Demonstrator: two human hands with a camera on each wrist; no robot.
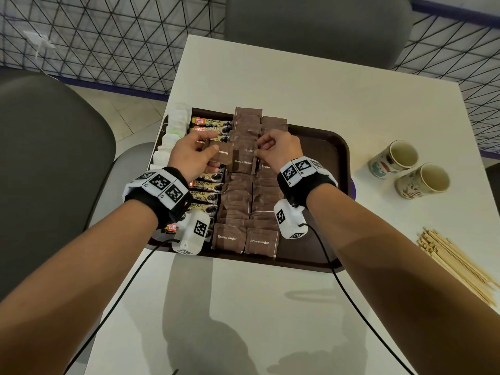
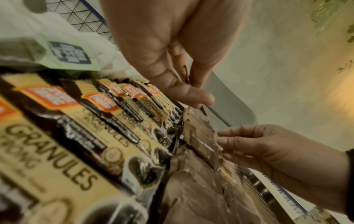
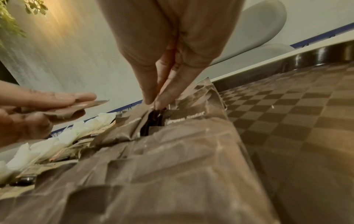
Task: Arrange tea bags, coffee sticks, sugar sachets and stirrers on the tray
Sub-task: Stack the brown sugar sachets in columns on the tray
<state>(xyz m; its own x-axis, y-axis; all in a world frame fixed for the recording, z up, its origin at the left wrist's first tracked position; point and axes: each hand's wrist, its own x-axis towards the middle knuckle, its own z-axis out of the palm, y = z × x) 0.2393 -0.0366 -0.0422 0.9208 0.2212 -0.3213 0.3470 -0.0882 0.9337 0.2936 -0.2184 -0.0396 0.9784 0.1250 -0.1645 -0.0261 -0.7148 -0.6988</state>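
Two sugar-sachet rows [image 1: 244, 209] on tray [image 1: 328, 147]; two cups [image 1: 408, 169]; stirrer pile [image 1: 457, 262].

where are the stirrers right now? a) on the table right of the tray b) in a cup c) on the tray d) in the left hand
a: the stirrers lie in a loose pile on the table, right of the tray.
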